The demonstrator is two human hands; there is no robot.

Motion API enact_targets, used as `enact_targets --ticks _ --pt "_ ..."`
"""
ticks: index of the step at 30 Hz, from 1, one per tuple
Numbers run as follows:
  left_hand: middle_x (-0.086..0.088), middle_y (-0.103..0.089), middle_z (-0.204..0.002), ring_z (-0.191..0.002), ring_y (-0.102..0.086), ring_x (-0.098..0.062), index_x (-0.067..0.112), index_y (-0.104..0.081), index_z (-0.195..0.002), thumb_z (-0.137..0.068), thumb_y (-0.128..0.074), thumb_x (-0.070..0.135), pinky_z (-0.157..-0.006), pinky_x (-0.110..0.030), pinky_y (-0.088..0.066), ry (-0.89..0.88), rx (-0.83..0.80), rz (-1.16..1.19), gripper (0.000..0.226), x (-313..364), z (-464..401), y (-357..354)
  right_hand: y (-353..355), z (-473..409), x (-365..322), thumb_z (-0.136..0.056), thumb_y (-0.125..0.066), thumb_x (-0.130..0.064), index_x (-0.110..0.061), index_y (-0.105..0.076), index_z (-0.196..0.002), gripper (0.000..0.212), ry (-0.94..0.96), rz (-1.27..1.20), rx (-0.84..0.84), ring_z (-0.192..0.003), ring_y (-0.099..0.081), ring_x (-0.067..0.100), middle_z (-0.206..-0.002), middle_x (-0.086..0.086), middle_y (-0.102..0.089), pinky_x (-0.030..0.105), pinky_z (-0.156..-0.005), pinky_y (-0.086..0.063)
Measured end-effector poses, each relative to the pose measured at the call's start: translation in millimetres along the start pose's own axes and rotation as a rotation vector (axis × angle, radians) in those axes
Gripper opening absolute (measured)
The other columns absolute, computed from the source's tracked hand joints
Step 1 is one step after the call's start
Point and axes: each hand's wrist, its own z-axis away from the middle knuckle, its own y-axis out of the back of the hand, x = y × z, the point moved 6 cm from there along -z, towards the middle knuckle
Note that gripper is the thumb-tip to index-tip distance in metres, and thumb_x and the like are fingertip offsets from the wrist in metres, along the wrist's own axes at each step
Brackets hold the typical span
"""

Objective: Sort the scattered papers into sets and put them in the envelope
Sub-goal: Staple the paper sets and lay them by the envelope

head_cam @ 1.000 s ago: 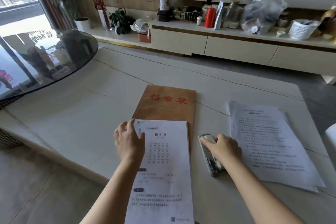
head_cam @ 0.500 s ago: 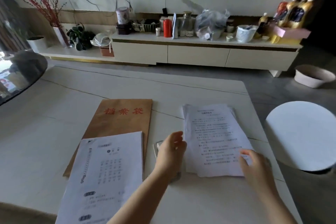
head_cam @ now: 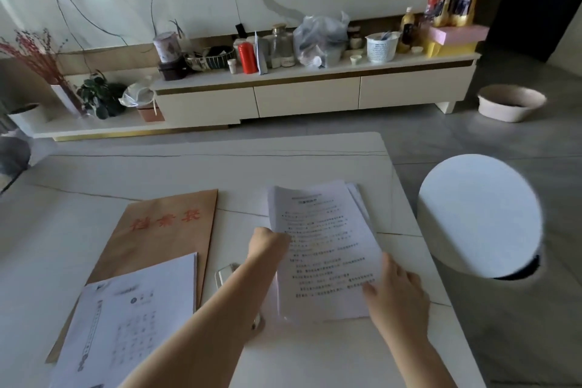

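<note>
A stack of printed papers (head_cam: 324,249) lies on the right part of the white table (head_cam: 157,173), its left edge lifted. My left hand (head_cam: 267,244) grips that left edge. My right hand (head_cam: 395,293) rests on the stack's lower right corner with fingers spread. A brown envelope with red characters (head_cam: 163,230) lies flat to the left. A stapled paper set (head_cam: 132,318) lies over the envelope's near end. A stapler (head_cam: 225,272) shows partly behind my left forearm.
A round white stool (head_cam: 478,217) stands just right of the table's right edge. A low cabinet (head_cam: 308,94) crowded with bottles, jars and a basket runs along the far wall. A beige basin (head_cam: 510,102) sits on the floor at the right.
My view swung right. My left hand left the stapled set and took the right stack's left edge, lifting it. My right hand left the stapler and came onto the stack's lower right corner.
</note>
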Motion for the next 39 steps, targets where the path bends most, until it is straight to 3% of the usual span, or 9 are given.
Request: enact_targets --ticks 2,6,9,14,21,27,31,35,39 --pt "-0.005 -0.055 -0.073 -0.064 -0.053 -0.017 0.008 -0.049 -0.075 -0.086 -0.061 0.008 -0.057 -0.026 -0.045 0.040 -0.032 0.091 0.016 0 -1 -1 2 2 1 -0.093 -0.043 -0.042 -0.019 -0.012 -0.147 0.067 0.011 0.009 -0.004 -0.129 -0.035 0.019 -0.146 -0.006 -0.037 0.034 -0.097 -0.039" --pt "-0.013 -0.067 -0.099 -0.085 -0.066 -0.028 0.004 -0.060 -0.101 -0.082 -0.067 0.012 -0.079 -0.039 -0.057 0.110 -0.060 0.092 0.021 -3 -5 -10 6 6 1 -0.094 -0.042 -0.044 -0.019 -0.008 -0.148 0.069 0.029 0.003 -0.022 -0.132 -0.031 0.017 -0.148 -0.009 -0.034 0.033 -0.099 -0.036" --pt "-0.013 -0.065 -0.101 -0.086 -0.067 -0.027 0.007 -0.059 -0.103 -0.083 -0.060 0.011 -0.079 -0.041 -0.059 0.091 -0.012 0.024 0.020 1 -9 -14 7 7 3 -0.094 -0.043 -0.044 -0.020 -0.007 -0.148 0.070 0.026 -0.021 -0.032 -0.133 -0.029 0.016 -0.148 -0.011 -0.033 0.034 -0.099 -0.035" --pt "-0.014 -0.063 -0.082 -0.074 -0.063 -0.029 0.005 -0.054 -0.083 -0.083 -0.063 0.001 -0.074 -0.039 -0.055 0.110 -0.088 0.229 0.010 11 -5 -17 8 9 4 -0.093 -0.047 -0.043 -0.023 -0.009 -0.147 0.069 0.005 -0.047 -0.043 -0.132 -0.029 0.016 -0.143 -0.013 -0.038 0.035 -0.095 -0.036" --pt "-0.016 -0.069 -0.098 -0.086 -0.068 -0.032 0.003 -0.060 -0.102 -0.084 -0.066 0.003 -0.079 -0.045 -0.057 -0.043 -0.093 0.236 0.019 13 3 -13 3 4 11 -0.089 -0.051 -0.046 -0.024 -0.013 -0.147 0.073 0.015 -0.081 -0.079 -0.134 -0.031 0.018 -0.146 -0.010 -0.036 0.034 -0.098 -0.038" --pt "-0.018 -0.071 -0.096 -0.085 -0.069 -0.035 0.001 -0.062 -0.103 -0.084 -0.068 0.006 -0.077 -0.047 -0.058 -0.216 -0.260 0.338 0.021 19 53 19 24 -3 26 -0.084 -0.069 -0.026 -0.023 -0.018 -0.149 0.083 -0.168 -1.134 -0.184 -0.139 -0.032 0.022 -0.152 0.007 -0.030 0.039 -0.106 -0.032" --pt "-0.020 -0.071 -0.102 -0.093 -0.068 -0.040 -0.003 -0.063 -0.109 -0.082 -0.069 0.007 -0.084 -0.054 -0.054 -0.278 -0.385 0.374 0.029 10 89 40 58 4 15 -0.076 -0.073 -0.021 -0.029 -0.015 -0.149 0.094 -0.048 -1.379 -0.189 -0.126 -0.048 0.016 -0.138 -0.002 -0.049 0.036 -0.096 -0.042" --pt "-0.016 -0.072 -0.101 -0.093 -0.069 -0.035 0.000 -0.066 -0.106 -0.083 -0.069 0.006 -0.085 -0.050 -0.055 -0.338 -0.401 0.358 0.024 1 124 53 101 26 0 -0.084 -0.062 0.002 -0.015 -0.056 -0.119 0.039 0.075 -1.331 -0.090 -0.101 -0.065 0.025 -0.111 0.009 -0.069 0.034 -0.080 -0.051" --pt "-0.009 -0.073 -0.100 -0.095 -0.069 -0.029 0.008 -0.067 -0.100 -0.083 -0.069 0.006 -0.084 -0.040 -0.056 -0.392 -0.320 0.369 0.018 4 152 65 146 59 -11 -0.087 -0.057 0.004 -0.016 -0.062 -0.102 0.025 0.197 -1.251 0.054 -0.080 -0.066 0.001 -0.097 -0.004 -0.069 0.025 -0.072 -0.047"
